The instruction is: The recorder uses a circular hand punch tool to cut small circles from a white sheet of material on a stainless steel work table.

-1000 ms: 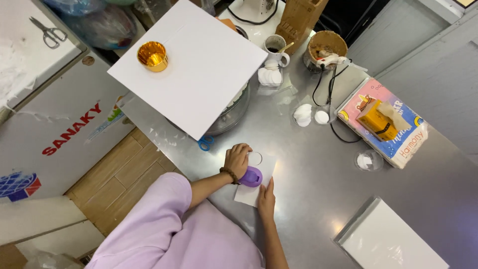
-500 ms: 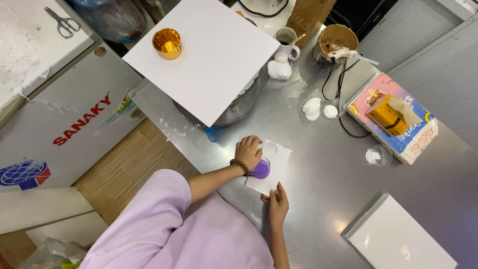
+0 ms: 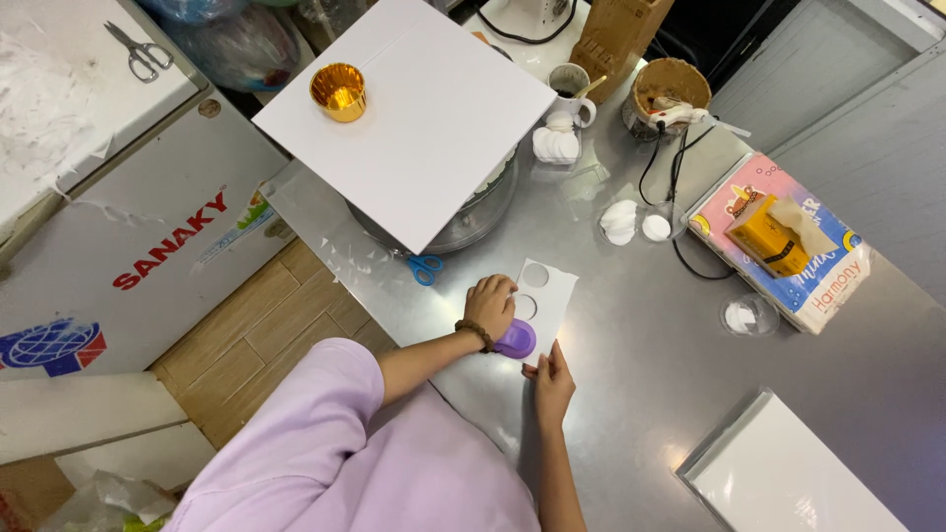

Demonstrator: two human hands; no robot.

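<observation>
Steel worktop (image 3: 690, 394) carried my paper strip (image 3: 548, 296), two round holes already cut, its near end unpunched, my left hand (image 3: 490, 305) curled on the purple punch (image 3: 516, 338), right hand (image 3: 552, 382) flat, steadying it.

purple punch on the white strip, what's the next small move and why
Probably slide the white paper strip a little further into the purple punch. Two round holes already sit beyond it, the left hand presses beside it, and the right hand steadies the near end.
</observation>
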